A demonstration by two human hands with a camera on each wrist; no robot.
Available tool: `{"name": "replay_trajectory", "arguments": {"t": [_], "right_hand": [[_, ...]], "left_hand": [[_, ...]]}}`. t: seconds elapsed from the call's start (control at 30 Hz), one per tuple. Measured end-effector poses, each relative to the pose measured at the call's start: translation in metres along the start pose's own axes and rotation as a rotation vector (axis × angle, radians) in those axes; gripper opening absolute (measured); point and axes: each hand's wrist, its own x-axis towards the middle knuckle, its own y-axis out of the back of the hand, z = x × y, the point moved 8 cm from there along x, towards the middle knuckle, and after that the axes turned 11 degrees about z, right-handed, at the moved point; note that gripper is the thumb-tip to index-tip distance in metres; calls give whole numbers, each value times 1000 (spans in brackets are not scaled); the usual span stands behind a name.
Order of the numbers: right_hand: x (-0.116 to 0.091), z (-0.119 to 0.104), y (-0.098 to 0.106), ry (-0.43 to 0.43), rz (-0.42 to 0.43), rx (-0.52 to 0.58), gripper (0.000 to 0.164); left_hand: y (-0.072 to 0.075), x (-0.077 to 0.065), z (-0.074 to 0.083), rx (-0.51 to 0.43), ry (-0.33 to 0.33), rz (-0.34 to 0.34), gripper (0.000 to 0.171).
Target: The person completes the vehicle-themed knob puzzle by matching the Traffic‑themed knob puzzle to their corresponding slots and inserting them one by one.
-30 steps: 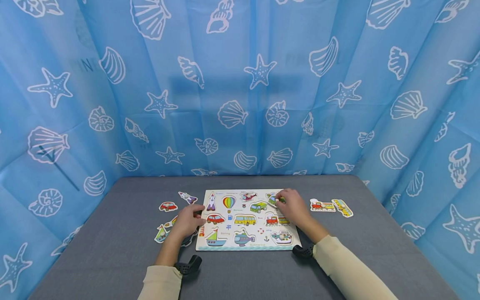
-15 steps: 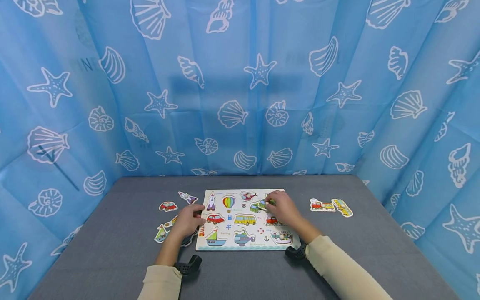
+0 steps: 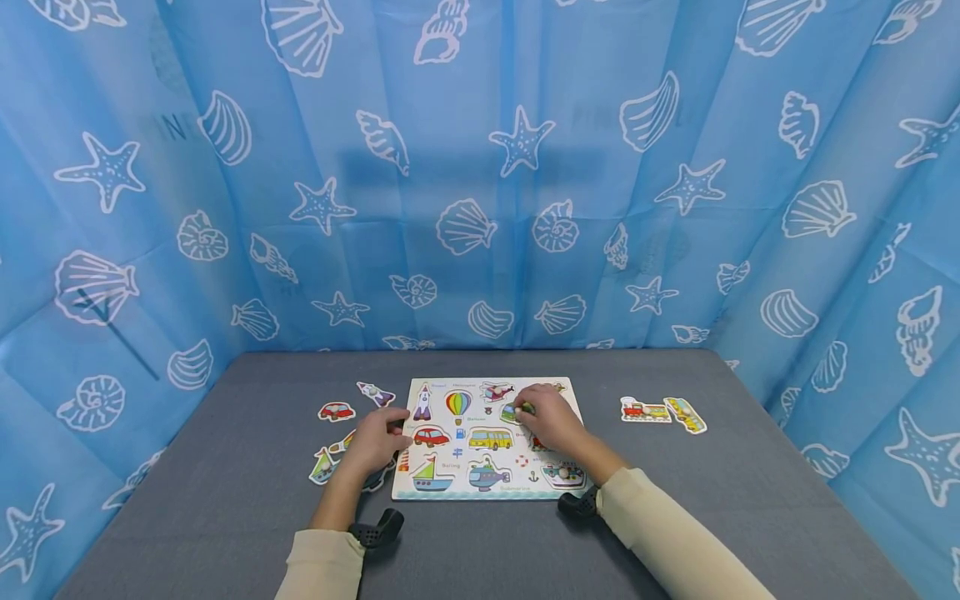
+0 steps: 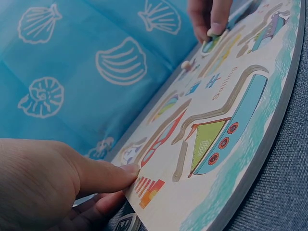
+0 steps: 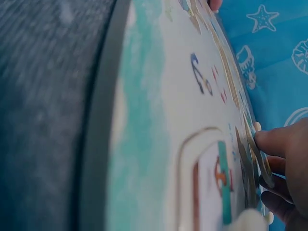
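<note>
A wooden peg puzzle board (image 3: 405,493) with pictured vehicles lies in the middle of the table. My left hand (image 3: 372,442) grips its left edge, thumb (image 4: 113,177) on top and fingers underneath, partly hidden. On the board's upper right half, my right hand (image 3: 551,418) pinches a green truck puzzle piece (image 4: 210,46) by its knob. The piece overlaps the green truck's recess, and my fingers cover much of it in the head view. A ship piece (image 3: 564,476) with a knob sits in the board's lower right corner, partly behind my right wrist.
Left of the board lie a rocket piece (image 3: 376,394), a red car piece (image 3: 337,412), a sailboat piece (image 3: 323,466) and others partly under my left arm. To the right, a train piece (image 3: 643,411) touches a yellow bus piece (image 3: 686,416). A blue curtain (image 3: 480,275) stands behind the grey table.
My right hand has carried the green truck piece leftward from the board's upper right corner to the truck recess. My left hand has stayed at the left edge.
</note>
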Motion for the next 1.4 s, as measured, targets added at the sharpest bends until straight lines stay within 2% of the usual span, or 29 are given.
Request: {"name": "replay_trajectory", "arguments": {"t": [0.4,0.63,1.1,1.4], "right_hand": [[1,-7,1,72,31,-29,6],[3,-4,-3,27,1,-38,6],[4,-4,-3,48,15,-45,6],[4,-5,-2,25,-27,-74,8]], "left_hand": [[0,1,0,-1,6,-1,44],[1,1,0,-8,-8,-2,44],[-1,2,-1,-2,0,-15,45],[0,1,0,1,2,-6,44]]}}
